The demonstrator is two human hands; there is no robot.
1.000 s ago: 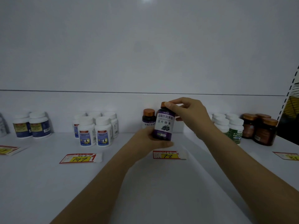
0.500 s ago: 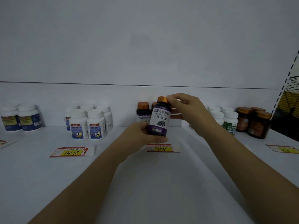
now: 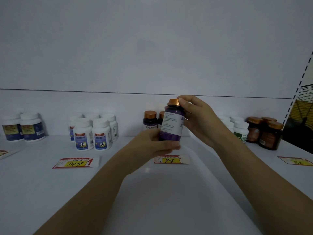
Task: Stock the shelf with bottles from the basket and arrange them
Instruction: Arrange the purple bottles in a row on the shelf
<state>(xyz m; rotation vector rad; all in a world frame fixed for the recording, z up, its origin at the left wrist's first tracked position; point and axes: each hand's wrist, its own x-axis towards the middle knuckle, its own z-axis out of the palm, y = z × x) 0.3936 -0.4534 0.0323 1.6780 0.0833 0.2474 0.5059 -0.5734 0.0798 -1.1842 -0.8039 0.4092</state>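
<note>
A dark purple bottle (image 3: 171, 124) with a copper cap is held upright above the white shelf (image 3: 152, 192), its small-print label side facing me. My left hand (image 3: 153, 143) grips its base from below. My right hand (image 3: 197, 116) pinches the cap with thumb and fingers. Behind it, two matching purple bottles (image 3: 150, 120) stand at the shelf's back wall, one mostly hidden by the held bottle. The basket is out of view.
White bottles with blue labels (image 3: 92, 133) stand left of centre, and two more (image 3: 23, 128) at far left. White green-label bottles (image 3: 240, 129) and brown jars (image 3: 269, 134) stand at right. Price tags "147" (image 3: 76, 162) and "78" (image 3: 170, 159) lie on the shelf.
The bottle has been turned in my hands, so the small-print side faces me instead of the front label. It stays at about the same place above the shelf.
</note>
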